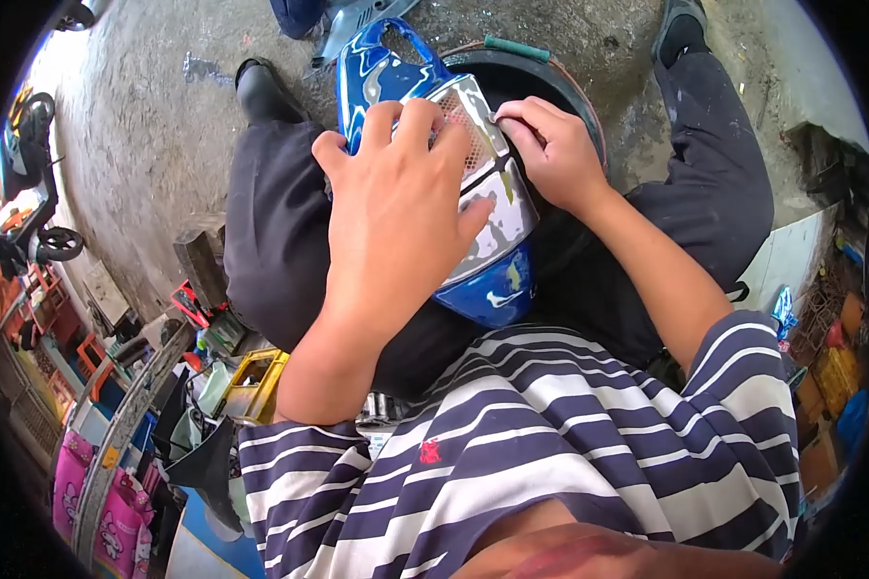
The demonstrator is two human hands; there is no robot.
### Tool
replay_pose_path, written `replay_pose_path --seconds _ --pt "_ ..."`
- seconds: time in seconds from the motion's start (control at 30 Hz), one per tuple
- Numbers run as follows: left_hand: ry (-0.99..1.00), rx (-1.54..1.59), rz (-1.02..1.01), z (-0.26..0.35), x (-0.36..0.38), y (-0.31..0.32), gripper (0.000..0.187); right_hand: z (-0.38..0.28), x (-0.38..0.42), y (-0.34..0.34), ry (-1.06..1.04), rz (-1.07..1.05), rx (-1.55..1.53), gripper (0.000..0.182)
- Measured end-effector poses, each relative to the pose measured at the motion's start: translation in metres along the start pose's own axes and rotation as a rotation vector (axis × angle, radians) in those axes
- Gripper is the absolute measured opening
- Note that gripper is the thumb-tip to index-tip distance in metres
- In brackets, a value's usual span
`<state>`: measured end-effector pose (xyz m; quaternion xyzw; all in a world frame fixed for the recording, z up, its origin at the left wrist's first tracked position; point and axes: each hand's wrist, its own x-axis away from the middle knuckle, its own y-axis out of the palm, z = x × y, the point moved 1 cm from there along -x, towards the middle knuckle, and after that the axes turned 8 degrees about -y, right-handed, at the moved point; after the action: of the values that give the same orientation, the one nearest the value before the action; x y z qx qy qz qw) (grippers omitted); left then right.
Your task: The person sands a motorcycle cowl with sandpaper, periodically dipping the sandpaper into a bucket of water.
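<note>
A blue panel (386, 82) with white and grey patches and a mesh section lies over my lap, partly above a black tub (574, 106). My left hand (396, 193) rests on the panel's left part, its fingers spread and curled over the edge, gripping it. At the panel's right edge, beside the mesh, my right hand (555, 150) is closed with thumb and index finger pinched together. Whatever is in that pinch is too small to name. The panel's lower end (497, 289) shows blue below the grey patch.
A green-handled loop (517, 48) crosses the tub's rim. Another grey-blue panel (357, 24) lies on the concrete floor ahead. A yellow crate (253, 384) and mixed items stand at the lower left, a motorbike (34, 193) farther left, and clutter (830, 376) at the right.
</note>
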<state>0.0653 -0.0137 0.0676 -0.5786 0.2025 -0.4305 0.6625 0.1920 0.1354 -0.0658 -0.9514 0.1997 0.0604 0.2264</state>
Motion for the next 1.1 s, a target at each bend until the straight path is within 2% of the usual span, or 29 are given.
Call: replay_pose_path --seconds 0.03,0.07,0.13,0.2,0.33,0.47,0.53,0.67,0.73,0.87,0.93,1.0,1.07,1.1 --pt "0.010 -0.006 0.012 0.000 -0.002 -0.001 0.042 0.000 -0.004 0.000 -0.004 0.030 0.032 0.013" --pt "0.018 -0.005 0.013 0.000 -0.004 -0.002 0.042 -0.009 0.000 -0.005 -0.006 -0.078 -0.001 0.013" --pt "0.006 0.007 0.002 0.000 -0.002 -0.001 0.042 -0.014 0.003 -0.003 0.017 -0.070 -0.064 0.014" --pt "0.003 -0.006 0.013 0.000 -0.001 0.000 0.042 0.007 0.001 0.002 0.018 0.046 0.022 0.011" --pt "0.006 0.017 0.010 0.000 -0.001 -0.001 0.041 -0.011 0.012 -0.004 -0.021 -0.063 -0.058 0.011" --pt "0.005 -0.010 0.002 -0.001 0.000 -0.001 0.041 0.005 0.012 -0.004 0.005 -0.015 0.045 0.011" --pt "0.000 0.000 0.007 -0.001 -0.001 -0.001 0.041 -0.019 0.015 -0.003 -0.006 -0.055 -0.118 0.011" --pt "-0.003 -0.012 -0.008 0.000 0.000 -0.001 0.042 0.001 0.010 -0.005 0.080 -0.010 0.056 0.012" --pt "0.002 -0.005 0.000 0.000 -0.002 -0.001 0.042 -0.019 0.013 -0.007 -0.041 -0.078 -0.054 0.010" --pt "0.001 -0.015 -0.009 0.000 0.000 -0.001 0.043 0.001 0.021 0.000 0.066 0.034 0.009 0.012" --pt "0.008 -0.002 -0.001 0.000 -0.003 -0.002 0.043 -0.018 0.023 -0.006 -0.003 -0.076 -0.031 0.009" --pt "0.002 -0.004 0.002 0.001 -0.002 -0.001 0.043 -0.013 0.027 -0.002 -0.038 -0.012 -0.074 0.009" --pt "0.010 -0.021 0.016 0.001 -0.003 -0.001 0.042 0.007 0.023 0.001 0.121 0.049 0.038 0.012" --pt "0.002 -0.016 0.001 0.001 -0.002 -0.002 0.042 0.005 0.023 -0.001 0.052 0.036 0.056 0.014"
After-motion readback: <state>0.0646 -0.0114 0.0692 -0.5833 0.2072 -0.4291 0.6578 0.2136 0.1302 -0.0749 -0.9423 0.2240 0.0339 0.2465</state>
